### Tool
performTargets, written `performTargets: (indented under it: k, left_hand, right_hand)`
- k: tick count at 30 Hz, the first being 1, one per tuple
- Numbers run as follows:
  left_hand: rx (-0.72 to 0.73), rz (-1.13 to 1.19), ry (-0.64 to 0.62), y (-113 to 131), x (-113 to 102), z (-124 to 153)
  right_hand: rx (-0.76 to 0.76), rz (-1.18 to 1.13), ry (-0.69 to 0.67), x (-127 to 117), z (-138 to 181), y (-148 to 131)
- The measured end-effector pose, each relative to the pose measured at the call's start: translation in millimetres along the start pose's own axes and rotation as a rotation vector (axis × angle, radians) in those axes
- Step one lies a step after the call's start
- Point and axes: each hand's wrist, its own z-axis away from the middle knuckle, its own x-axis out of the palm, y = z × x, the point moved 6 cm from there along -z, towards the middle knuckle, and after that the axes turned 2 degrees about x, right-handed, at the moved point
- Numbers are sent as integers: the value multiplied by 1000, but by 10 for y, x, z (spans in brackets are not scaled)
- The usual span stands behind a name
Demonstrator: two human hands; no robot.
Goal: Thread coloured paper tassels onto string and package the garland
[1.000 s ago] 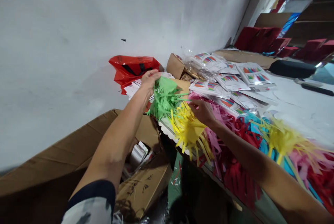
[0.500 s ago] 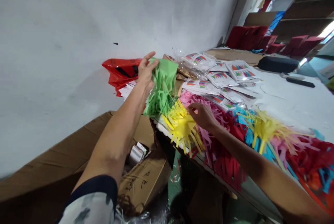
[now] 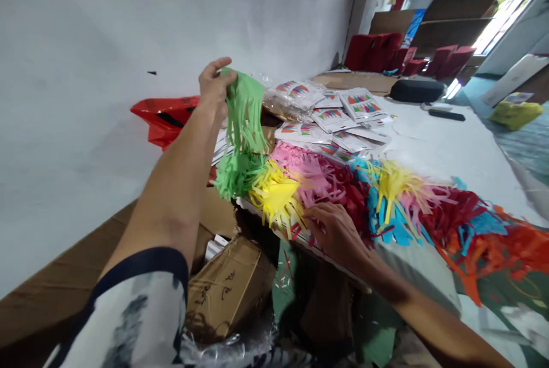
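My left hand [image 3: 213, 83] is raised in front of the white wall and pinches the top of a green fringed paper tassel [image 3: 241, 128], which hangs down to the table edge. A row of tassels lies along the table: yellow [image 3: 274, 195], pink [image 3: 306, 169], dark red [image 3: 351, 194], blue [image 3: 386, 219] and orange [image 3: 497, 254]. My right hand [image 3: 337, 231] rests with curled fingers on the tassels near the table's front edge, between the yellow and the red ones.
Printed white packets [image 3: 332, 119] are heaped at the back of the white table [image 3: 433, 151]. A red plastic bag [image 3: 165, 119] lies by the wall. Open cardboard boxes [image 3: 227, 294] stand below the table edge. A dark case [image 3: 416, 91] and red boxes [image 3: 377, 51] sit farther back.
My left hand has lifted the green tassel higher and leftward. My right hand has slid down toward the table's front edge. The view has swung right.
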Motion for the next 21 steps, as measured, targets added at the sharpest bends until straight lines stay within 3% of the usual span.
performTargets:
  k: [5, 9, 15, 21]
  left_hand:
    - [-114, -29, 52, -214, 127, 10]
    - [7, 94, 37, -94, 243, -67]
    - [-33, -56, -44, -251, 459, -97]
    - [5, -28, -118, -296, 584, -304]
  right_hand:
    - [25, -41, 44, -248, 444, 85]
    - [31, -64, 73, -372, 606, 64]
    - [35, -106, 49, -247, 653, 7]
    - [11, -83, 9, -80, 537, 14]
